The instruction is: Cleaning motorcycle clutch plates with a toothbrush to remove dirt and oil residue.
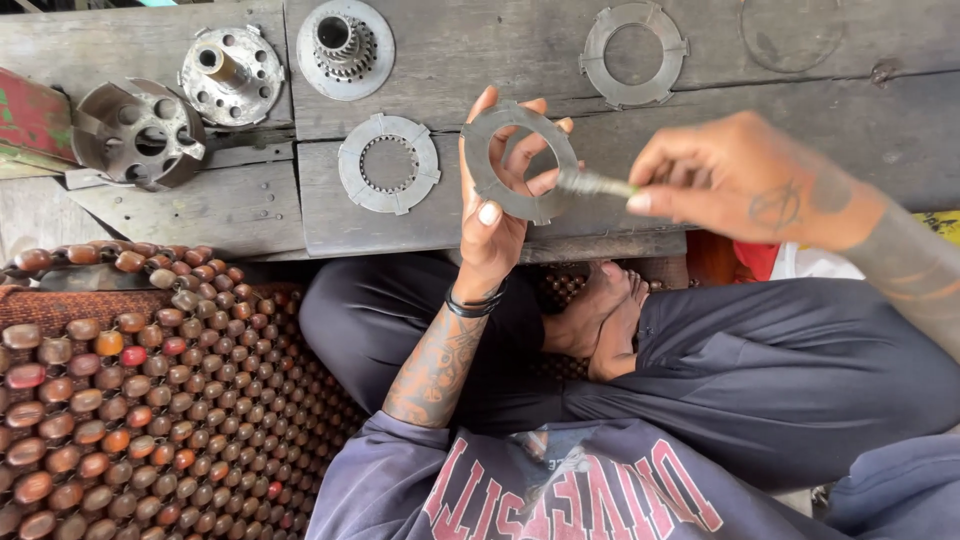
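Left hand (pixel 492 215) raised over wooden tabletop (pixel 480 60), fingers clamped on grey ring plate (pixel 487 170), right hand (pixel 740 175) pinching blurred tool (pixel 592 184) against plate's edge, toothed ring (pixel 388 163) lying beside.

Weathered grey plank worktop (pixel 480 60) across the top, cracked and stained, in soft daylight. Below its near edge, a wooden bead mat (pixel 150 400) at left; a bit of red and yellow at right.

I see a dull grey, matt metal ring plate (pixel 518 160), a weathered, rough grey wooden worktop (pixel 480 60), and a glossy brown wooden-bead seat mat (pixel 130 400).
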